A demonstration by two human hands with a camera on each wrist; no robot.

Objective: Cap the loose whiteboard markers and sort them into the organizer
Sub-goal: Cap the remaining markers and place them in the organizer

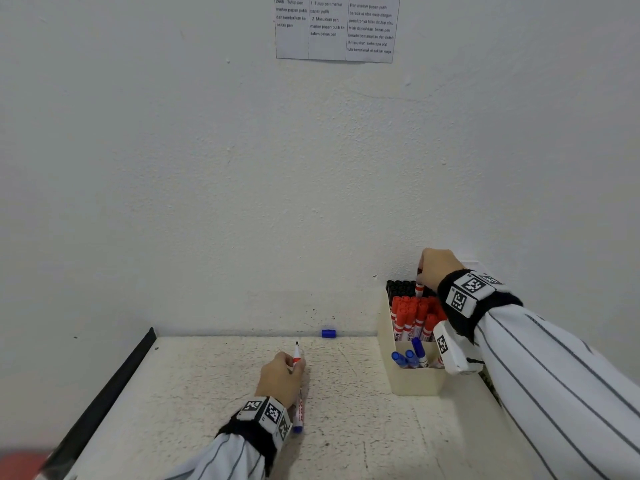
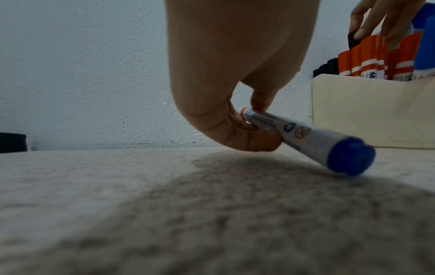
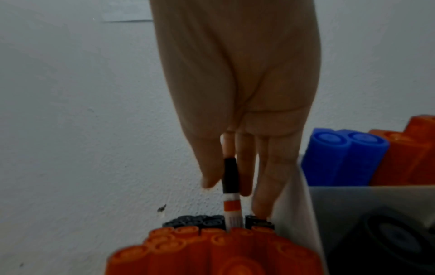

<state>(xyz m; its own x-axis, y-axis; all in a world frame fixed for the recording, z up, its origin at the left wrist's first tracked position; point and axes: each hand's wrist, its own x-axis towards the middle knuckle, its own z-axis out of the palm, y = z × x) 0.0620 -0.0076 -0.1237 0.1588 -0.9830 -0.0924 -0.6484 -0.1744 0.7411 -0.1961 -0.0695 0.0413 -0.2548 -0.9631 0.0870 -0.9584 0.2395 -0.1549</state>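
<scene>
**Head view: uncapped marker at mid tabletop, cap by the back edge**

Left hand (image 1: 280, 377) pinches the uncapped marker (image 1: 298, 393) near its nib; light, stiff, slick, best held mid-barrel. Right hand (image 1: 437, 268) pinches a black-capped marker (image 3: 230, 193) above the organizer (image 1: 410, 382) at the back right corner. Blue cap (image 1: 328, 333) lies against the wall, open tabletop between.
</scene>
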